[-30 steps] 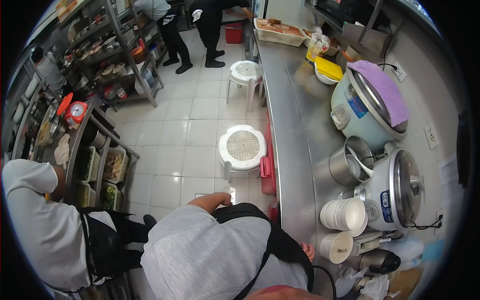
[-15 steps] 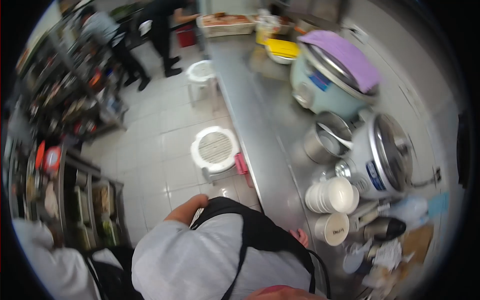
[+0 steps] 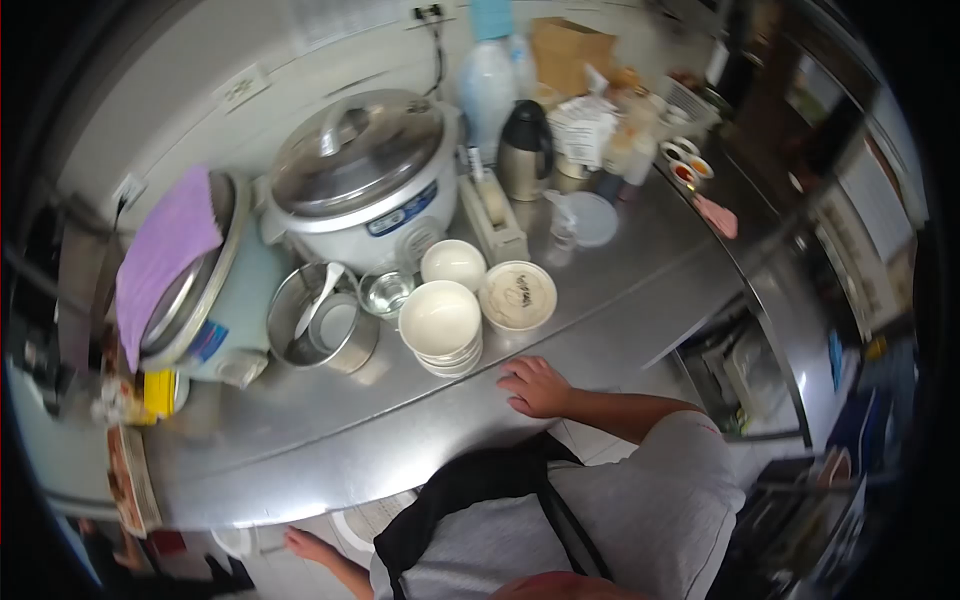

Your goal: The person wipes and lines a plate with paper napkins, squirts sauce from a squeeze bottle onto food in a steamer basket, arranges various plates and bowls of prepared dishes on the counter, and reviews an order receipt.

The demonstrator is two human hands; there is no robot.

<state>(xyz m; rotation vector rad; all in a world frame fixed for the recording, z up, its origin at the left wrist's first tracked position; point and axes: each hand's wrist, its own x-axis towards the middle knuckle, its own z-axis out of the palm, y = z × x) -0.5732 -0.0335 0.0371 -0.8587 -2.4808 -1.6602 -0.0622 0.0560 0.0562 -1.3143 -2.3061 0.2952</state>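
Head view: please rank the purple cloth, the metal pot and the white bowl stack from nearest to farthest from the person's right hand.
1. White bowl stack: ahead and to the left of the right hand.
2. Metal pot: farther left, past the stack.
3. Purple cloth: farthest left, draped over the left-hand cooker.

Head camera, one: through its wide, dark-edged view I look forward and down from the wearer's head, over the grey shirt (image 3: 640,500), across the near steel counter (image 3: 300,450), to the wall (image 3: 180,90).
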